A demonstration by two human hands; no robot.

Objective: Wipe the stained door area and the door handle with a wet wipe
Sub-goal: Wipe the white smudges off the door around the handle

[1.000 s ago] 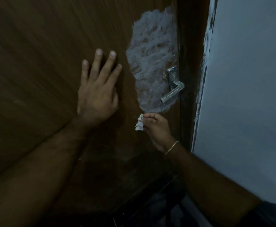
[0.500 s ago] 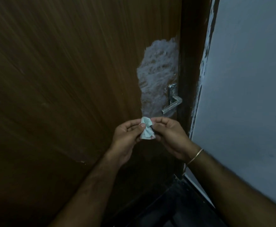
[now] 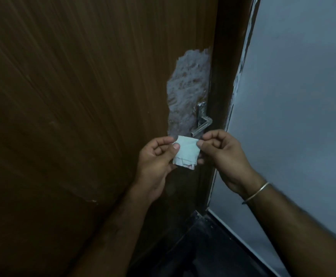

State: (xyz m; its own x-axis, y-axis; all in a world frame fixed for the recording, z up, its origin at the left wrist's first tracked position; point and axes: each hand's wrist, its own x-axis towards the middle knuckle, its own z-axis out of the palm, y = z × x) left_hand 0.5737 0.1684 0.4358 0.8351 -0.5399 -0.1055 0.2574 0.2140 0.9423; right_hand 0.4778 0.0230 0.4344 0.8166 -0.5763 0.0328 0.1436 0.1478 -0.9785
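Observation:
A brown wooden door [image 3: 73, 116] fills the left of the head view. A whitish smeared stain [image 3: 187, 90] covers the door beside its right edge. A metal lever handle [image 3: 202, 122] sticks out at the lower end of the stain. Just below the handle I hold a small pale wet wipe [image 3: 187, 152], folded into a rough square. My left hand [image 3: 157, 156] pinches its left edge and my right hand [image 3: 225, 152] pinches its upper right corner. Neither the wipe nor my hands touch the door.
A dark door frame [image 3: 223, 76] runs along the door's right edge. A pale grey wall [image 3: 302, 96] fills the right side. A dark floor and threshold [image 3: 203, 246] lie at the bottom. A thin bangle [image 3: 257, 193] circles my right wrist.
My left hand left the door and joined my right hand on the wipe. The crumpled wipe has been spread out into a flatter square between both hands.

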